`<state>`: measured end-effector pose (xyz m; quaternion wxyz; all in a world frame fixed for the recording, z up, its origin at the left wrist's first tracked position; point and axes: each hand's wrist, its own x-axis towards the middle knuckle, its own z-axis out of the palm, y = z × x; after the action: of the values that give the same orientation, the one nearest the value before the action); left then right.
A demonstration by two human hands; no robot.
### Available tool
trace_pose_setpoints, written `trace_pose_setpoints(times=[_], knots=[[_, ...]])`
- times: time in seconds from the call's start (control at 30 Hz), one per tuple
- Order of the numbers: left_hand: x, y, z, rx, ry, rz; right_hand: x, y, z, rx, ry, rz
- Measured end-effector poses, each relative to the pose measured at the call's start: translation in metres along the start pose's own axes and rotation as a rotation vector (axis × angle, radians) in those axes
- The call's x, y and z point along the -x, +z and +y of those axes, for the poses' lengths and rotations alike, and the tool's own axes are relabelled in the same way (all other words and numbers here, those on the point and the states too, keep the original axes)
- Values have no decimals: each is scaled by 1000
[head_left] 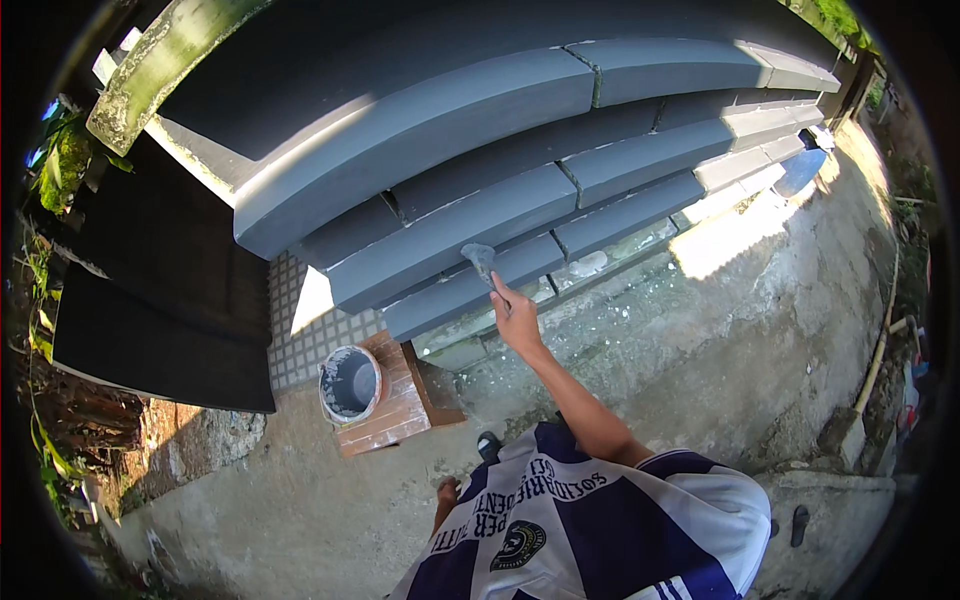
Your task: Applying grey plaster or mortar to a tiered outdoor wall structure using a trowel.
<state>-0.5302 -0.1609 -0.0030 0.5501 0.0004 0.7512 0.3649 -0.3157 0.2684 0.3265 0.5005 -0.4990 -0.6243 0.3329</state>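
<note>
My right hand (517, 318) is wrapped round the handle of a paintbrush (479, 259) coated in grey. The brush head lies against a stepped grey block ledge (470, 235), on one of its lower courses. My left hand (447, 491) hangs low beside my body, partly behind the striped shirt; its fingers are too small and hidden to read. In front of me, to the left, a white bucket (375, 385) smeared with grey paint stands on a brown wooden box (400, 425).
Dark gaps part the grey blocks. Along their foot runs a bare, paint-spattered concrete course (600, 262). A large black panel (170, 320) stands at the left beside patterned tiles (305, 345). A blue container (800, 170) sits at the far right. Rough concrete ground (720, 360) spreads around me.
</note>
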Motion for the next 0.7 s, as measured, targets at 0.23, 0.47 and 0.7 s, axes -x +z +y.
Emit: trace_pose_setpoints(times=[0.23, 0.47, 0.7], knots=[[-39, -36, 13, -1286, 579, -190, -44, -77, 37, -2, 72, 181], [-18, -23, 56, 24, -25, -83, -64, -52, 47, 140, 97, 431], [-24, -21, 47, 74, -36, -79, 63, 94, -49, -131, -136, -469]])
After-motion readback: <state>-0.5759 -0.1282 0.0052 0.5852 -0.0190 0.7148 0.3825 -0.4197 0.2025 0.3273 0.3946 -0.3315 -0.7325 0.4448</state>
